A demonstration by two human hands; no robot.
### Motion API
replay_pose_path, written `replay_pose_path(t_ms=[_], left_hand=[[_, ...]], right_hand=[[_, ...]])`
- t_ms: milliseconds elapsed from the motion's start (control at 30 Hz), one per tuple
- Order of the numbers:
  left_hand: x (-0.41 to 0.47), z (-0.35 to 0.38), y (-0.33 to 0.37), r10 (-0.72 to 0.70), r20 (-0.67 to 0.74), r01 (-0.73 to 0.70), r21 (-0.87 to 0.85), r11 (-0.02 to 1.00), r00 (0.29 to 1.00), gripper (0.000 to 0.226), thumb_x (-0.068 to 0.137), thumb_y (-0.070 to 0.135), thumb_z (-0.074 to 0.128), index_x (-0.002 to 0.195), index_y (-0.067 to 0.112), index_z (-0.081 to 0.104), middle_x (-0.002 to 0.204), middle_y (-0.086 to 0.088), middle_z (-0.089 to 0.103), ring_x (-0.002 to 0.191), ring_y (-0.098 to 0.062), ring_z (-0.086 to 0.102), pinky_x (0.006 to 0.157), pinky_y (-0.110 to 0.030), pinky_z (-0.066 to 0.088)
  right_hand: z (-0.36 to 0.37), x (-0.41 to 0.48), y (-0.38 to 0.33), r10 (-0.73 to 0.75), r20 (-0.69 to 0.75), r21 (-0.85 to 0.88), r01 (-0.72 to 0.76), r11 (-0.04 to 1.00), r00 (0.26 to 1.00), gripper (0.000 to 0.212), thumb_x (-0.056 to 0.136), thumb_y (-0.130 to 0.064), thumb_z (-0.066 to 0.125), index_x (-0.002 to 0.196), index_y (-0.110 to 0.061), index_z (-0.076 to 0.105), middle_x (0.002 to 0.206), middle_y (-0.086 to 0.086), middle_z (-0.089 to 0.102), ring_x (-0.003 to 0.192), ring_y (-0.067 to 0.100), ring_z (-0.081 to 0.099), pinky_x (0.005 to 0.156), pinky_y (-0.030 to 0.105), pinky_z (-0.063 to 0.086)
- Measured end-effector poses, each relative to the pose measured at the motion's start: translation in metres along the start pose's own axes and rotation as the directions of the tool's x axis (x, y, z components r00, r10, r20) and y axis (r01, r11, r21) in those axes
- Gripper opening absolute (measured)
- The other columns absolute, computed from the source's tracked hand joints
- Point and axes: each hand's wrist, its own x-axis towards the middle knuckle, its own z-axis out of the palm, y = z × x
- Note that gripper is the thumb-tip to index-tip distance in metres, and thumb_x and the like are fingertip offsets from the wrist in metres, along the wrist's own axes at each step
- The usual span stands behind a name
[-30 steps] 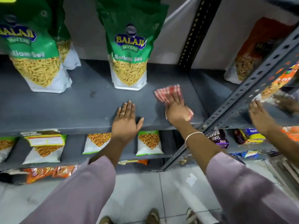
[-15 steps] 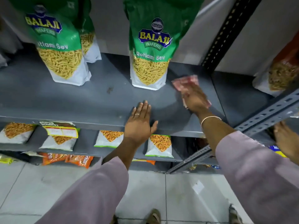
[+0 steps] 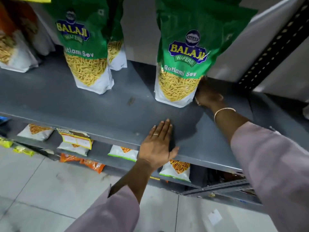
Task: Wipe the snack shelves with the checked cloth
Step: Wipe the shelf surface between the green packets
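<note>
The grey snack shelf (image 3: 80,111) runs across the view. My left hand (image 3: 158,144) lies flat on its front edge, fingers together, holding nothing. My right hand (image 3: 208,96) reaches deep along the shelf, against the right side of a green Ratlami Sev bag (image 3: 185,64). The checked cloth is almost wholly hidden under that hand; only a pale sliver (image 3: 197,102) shows at its left edge. A second green bag (image 3: 85,52) stands further left.
A black perforated upright (image 3: 274,47) rises at the right. Small snack packets (image 3: 123,152) lie on the lower shelf. Another bag (image 3: 15,52) stands at the far left. A dark speck (image 3: 131,100) sits between the green bags. Tiled floor below.
My right hand slid the cloth back and left, from the shelf's open right part to behind the right green bag. The left hand stayed put. The view shifted left.
</note>
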Motion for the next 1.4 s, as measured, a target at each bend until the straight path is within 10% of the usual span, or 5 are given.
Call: replay_pose_path(t_ms=[267,700,1100,1267,1400], left_hand=[[-0.001,0.004,0.001,-0.009,-0.044,0.008,-0.017,1.0,0.999,0.066,0.083,0.048,0.033,0.124,0.002,0.058,0.134,-0.014,0.053,0.122,-0.026,0.052,0.104,-0.037,0.034],[-0.001,-0.002,-0.001,-0.001,0.087,0.003,-0.013,1.0,0.996,0.073,0.094,0.051,0.015,0.124,-0.002,0.056,0.132,-0.018,0.053,0.12,-0.032,0.053,0.103,-0.036,0.023],[-0.005,-0.007,0.003,0.011,0.123,-0.005,-0.047,0.999,0.992,0.09,0.094,0.056,-0.003,0.121,-0.006,0.057,0.129,-0.023,0.055,0.117,-0.035,0.055,0.103,-0.042,0.036],[-0.006,-0.01,0.002,0.011,0.12,-0.004,-0.053,0.999,0.993,0.093,0.092,0.059,-0.003,0.121,-0.007,0.056,0.128,-0.024,0.056,0.117,-0.037,0.055,0.097,-0.048,0.043],[-0.009,-0.012,0.001,0.031,0.082,-0.025,-0.065,0.998,0.996,0.096,0.089,0.063,-0.006,0.128,-0.004,0.052,0.135,-0.021,0.05,0.124,-0.034,0.048,0.104,-0.046,0.036]], right_hand=[[-0.02,0.023,0.061,0.244,0.052,-0.25,-0.224,0.942,0.968,0.08,0.066,-0.02,0.054,0.143,-0.012,0.034,0.147,0.026,0.033,0.135,0.048,0.03,0.113,0.065,0.019],[-0.023,-0.098,0.045,0.698,-0.033,-0.043,-0.698,0.715,0.716,0.059,0.1,-0.04,0.024,0.153,-0.016,0.009,0.162,0.016,0.003,0.148,0.04,0.002,0.116,0.063,0.007],[-0.01,-0.231,-0.051,0.302,-0.084,-0.095,-0.309,0.946,0.95,0.05,0.093,-0.009,0.046,0.141,-0.022,0.044,0.154,0.008,0.031,0.136,0.031,0.033,0.107,0.042,0.037],[-0.044,-0.213,-0.05,0.254,0.051,0.703,-0.215,0.678,0.966,0.026,0.095,-0.026,0.055,0.113,-0.015,0.07,0.107,0.032,0.069,0.083,0.038,0.068,0.073,0.047,0.054],[-0.034,-0.2,-0.028,0.278,0.07,0.121,-0.285,0.951,0.958,0.04,0.099,-0.026,0.041,0.138,-0.022,0.049,0.149,0.014,0.041,0.131,0.036,0.041,0.113,0.045,0.032]])
